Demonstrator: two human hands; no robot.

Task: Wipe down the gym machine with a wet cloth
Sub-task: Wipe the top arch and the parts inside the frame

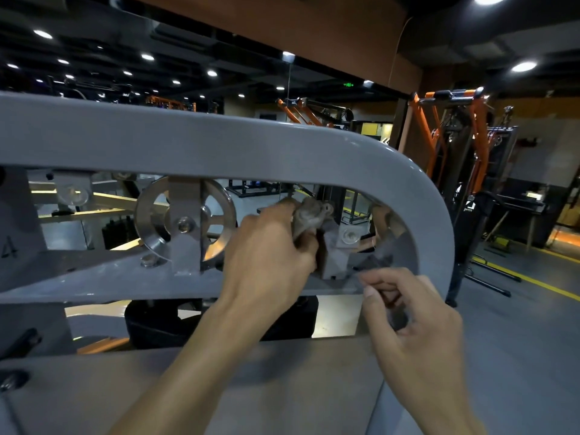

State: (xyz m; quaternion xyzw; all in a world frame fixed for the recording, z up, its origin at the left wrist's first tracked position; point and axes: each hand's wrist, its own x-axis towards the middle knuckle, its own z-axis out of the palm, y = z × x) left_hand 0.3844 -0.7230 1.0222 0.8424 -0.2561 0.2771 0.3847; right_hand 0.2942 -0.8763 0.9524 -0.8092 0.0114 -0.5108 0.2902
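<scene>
The grey gym machine frame (219, 142) arches across the view and bends down at the right. Inside it a silver pulley wheel (185, 222) sits on a bracket. My left hand (270, 255) grips a bunched grey cloth (309, 216) and presses it against a small grey bracket block (334, 255) right of the pulley. My right hand (411, 312) hovers just below the frame's inner curve, fingers curled; a dark bit lies between thumb and fingers, and I cannot tell what it is.
A flat grey cross member (94, 277) runs under the pulley. A black weight stack top (163, 321) shows below it. Orange cable machines (452, 127) stand behind at the right, with a yellow floor line (533, 281) on grey flooring.
</scene>
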